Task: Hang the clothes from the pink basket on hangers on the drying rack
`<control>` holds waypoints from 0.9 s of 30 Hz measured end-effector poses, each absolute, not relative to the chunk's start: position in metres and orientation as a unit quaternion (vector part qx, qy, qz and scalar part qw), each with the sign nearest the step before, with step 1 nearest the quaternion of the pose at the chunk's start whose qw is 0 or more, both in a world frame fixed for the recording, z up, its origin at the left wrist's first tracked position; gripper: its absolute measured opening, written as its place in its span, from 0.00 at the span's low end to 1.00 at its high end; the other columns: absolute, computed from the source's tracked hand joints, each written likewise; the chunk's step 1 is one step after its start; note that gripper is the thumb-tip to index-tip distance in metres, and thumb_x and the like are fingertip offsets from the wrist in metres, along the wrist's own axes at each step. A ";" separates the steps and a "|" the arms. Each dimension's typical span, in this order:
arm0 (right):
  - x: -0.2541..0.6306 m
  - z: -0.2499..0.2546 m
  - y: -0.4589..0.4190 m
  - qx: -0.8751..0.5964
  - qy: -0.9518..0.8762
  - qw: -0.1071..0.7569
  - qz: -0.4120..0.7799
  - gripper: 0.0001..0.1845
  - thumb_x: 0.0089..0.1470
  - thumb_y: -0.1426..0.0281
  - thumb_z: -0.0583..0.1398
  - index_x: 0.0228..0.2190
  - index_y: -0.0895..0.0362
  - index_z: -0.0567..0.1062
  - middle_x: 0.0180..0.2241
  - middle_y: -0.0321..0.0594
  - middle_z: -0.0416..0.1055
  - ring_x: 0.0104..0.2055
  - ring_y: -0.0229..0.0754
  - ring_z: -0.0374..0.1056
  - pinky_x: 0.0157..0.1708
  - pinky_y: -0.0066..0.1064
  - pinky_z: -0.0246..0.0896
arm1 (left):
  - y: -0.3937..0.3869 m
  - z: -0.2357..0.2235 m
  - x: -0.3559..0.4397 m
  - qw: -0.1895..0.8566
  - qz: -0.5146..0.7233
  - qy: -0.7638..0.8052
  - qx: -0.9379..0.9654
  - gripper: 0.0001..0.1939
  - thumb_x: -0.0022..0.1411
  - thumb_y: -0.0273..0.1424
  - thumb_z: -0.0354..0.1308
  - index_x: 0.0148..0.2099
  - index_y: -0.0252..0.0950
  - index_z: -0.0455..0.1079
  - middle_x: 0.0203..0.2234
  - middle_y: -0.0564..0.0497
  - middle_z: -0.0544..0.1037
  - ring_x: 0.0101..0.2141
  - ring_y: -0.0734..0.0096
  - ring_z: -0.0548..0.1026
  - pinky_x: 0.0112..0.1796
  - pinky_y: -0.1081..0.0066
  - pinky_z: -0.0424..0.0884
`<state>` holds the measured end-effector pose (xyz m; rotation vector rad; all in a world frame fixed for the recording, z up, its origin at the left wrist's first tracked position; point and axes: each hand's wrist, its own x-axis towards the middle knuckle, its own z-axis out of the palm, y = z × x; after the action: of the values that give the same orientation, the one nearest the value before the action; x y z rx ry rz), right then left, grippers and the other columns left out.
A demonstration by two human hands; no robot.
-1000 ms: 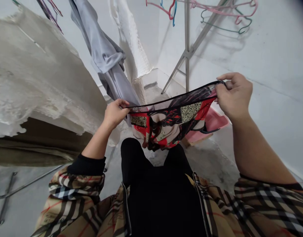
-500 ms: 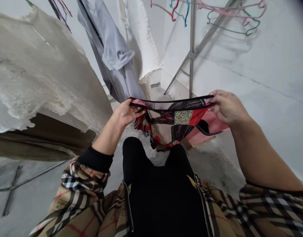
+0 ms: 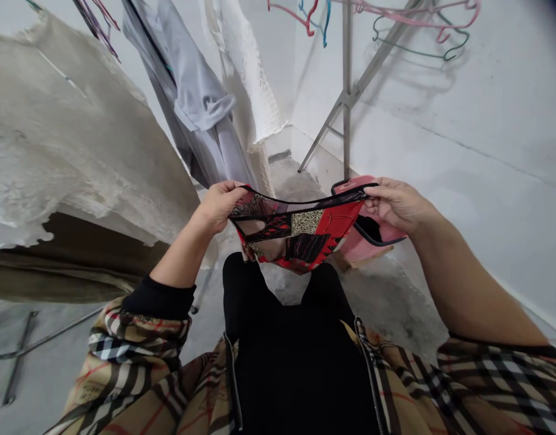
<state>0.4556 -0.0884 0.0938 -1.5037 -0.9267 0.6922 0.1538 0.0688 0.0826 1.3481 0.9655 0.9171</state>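
Observation:
A pair of patchwork underpants in red, black, cream and beige is stretched between my hands, above my knees. Black trim edges its waist opening, which sags a little in the middle. My left hand pinches the left end of the waistband, thumb on top. At the opposite end, my right hand grips the waistband between thumb and fingers. The lower part hangs down, bunched at the left. Partly behind it and my right hand stands a pink basket with a dark rim.
Pale lace clothing, grey trousers and a white knitted garment hang at left and centre. A metal rack leg stands by the white wall. Coloured hangers hang above it. Thin metal bars lie near the floor at left.
Both hands have shifted slightly left with the underpants. The fabric's left side has opened out, and its waistband now sags more. More of the pink basket shows.

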 end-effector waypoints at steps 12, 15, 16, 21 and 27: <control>0.451 0.087 -0.083 -0.725 -0.397 0.553 0.111 0.13 0.40 0.86 0.55 0.22 0.55 0.64 0.18 0.29 0.64 0.18 0.32 0.61 0.21 0.25 0.61 | 0.062 0.089 0.150 0.490 0.343 0.458 0.658 0.07 0.49 0.26 0.58 0.33 0.34 0.73 0.18 0.56 0.71 0.19 0.79 0.66 0.19 0.80 0.59; 0.450 0.092 -0.086 -0.723 -0.371 0.562 0.156 0.11 0.44 0.84 0.53 0.24 0.57 0.69 0.17 0.30 0.64 0.17 0.32 0.61 0.17 0.24 0.60 | 0.061 0.092 0.147 0.609 0.296 0.441 0.589 0.09 0.51 0.26 0.60 0.37 0.34 0.72 0.19 0.56 0.71 0.18 0.80 0.67 0.18 0.81 0.57; 0.450 0.093 -0.086 -0.717 -0.367 0.567 0.171 0.11 0.45 0.84 0.53 0.25 0.58 0.70 0.17 0.30 0.64 0.16 0.31 0.61 0.17 0.23 0.59 | 0.061 0.093 0.145 0.647 0.280 0.427 0.567 0.10 0.50 0.25 0.62 0.38 0.35 0.72 0.19 0.55 0.71 0.18 0.80 0.67 0.17 0.82 0.57; 0.453 0.096 -0.088 -0.691 -0.350 0.599 0.203 0.12 0.46 0.85 0.53 0.25 0.60 0.72 0.18 0.32 0.66 0.14 0.28 0.60 0.15 0.19 0.58 | 0.064 0.082 0.129 0.710 0.185 0.328 0.595 0.12 0.46 0.26 0.68 0.34 0.35 0.71 0.24 0.52 0.75 0.21 0.80 0.69 0.21 0.82 0.62; 0.452 0.094 -0.086 -0.703 -0.359 0.582 0.196 0.12 0.46 0.86 0.54 0.26 0.60 0.72 0.17 0.32 0.66 0.15 0.27 0.61 0.15 0.17 0.59 | 0.061 0.063 0.121 0.470 0.060 0.291 0.831 0.13 0.43 0.33 0.70 0.34 0.38 0.75 0.33 0.51 0.76 0.34 0.69 0.72 0.35 0.73 0.68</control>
<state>0.4520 -0.0865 0.0938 -1.6411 -0.8374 0.4569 0.1212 0.0610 0.0632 2.0358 0.7124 0.1480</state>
